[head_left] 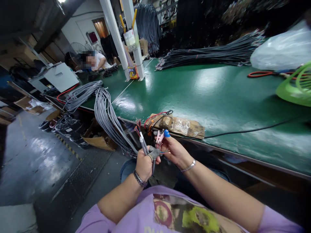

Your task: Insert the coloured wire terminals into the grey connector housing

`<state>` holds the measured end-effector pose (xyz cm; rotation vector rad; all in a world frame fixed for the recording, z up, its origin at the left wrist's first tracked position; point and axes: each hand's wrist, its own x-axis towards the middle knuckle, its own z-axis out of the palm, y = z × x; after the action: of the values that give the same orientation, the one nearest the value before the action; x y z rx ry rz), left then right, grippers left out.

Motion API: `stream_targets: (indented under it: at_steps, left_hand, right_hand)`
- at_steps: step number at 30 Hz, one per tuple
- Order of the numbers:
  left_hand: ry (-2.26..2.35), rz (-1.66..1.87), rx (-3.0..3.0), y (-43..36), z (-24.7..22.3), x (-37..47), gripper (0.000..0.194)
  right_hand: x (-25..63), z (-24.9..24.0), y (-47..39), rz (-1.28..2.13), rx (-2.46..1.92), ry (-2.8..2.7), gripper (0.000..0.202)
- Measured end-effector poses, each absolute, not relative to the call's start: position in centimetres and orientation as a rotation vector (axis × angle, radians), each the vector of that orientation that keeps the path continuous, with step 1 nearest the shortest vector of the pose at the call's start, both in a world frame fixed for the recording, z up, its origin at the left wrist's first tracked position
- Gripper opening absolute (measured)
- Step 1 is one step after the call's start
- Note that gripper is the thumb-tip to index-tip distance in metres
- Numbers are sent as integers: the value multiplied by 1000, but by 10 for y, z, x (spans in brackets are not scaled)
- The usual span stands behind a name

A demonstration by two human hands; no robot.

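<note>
My left hand [145, 161] is closed around grey cables [143, 145]. Their upper ends are stripped to white sleeving, with a fan of fine coloured wires [138, 127] at the top. Grey tips cover some of the left fingers. Close on its right, my right hand [176, 150] is bent in a pinch, a blue cover [166, 133] on one fingertip. A small pink clip-like piece [159, 137] sits at those fingertips. Thin red and blue wires [165, 152] run between the two hands; the fingers partly hide where they are gripped.
A worn wooden block [179, 125] with leads lies on the green table's edge. Long grey cable bundles [105, 110] drape off the table at left. Dark cables [209, 51], a plastic bag [282, 48] and a green basket [295, 87] lie beyond. Another person [99, 61] sits far left.
</note>
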<state>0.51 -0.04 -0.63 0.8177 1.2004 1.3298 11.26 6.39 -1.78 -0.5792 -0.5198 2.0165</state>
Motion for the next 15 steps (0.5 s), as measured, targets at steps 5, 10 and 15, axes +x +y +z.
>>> stream_targets:
  at_steps: [5, 10, 15]
  left_hand:
    - [1178, 1372, 871, -6, -5, 4, 29]
    - [1171, 1400, 917, -12, -6, 1, 29]
    - [1154, 1419, 915, -12, -5, 2, 29]
  right_hand:
    - [113, -14, 60, 2049, -562, -513, 36]
    - [114, -15, 58, 2048, -592, -483, 28]
    - [117, -19, 57, 2012, -592, -560, 26]
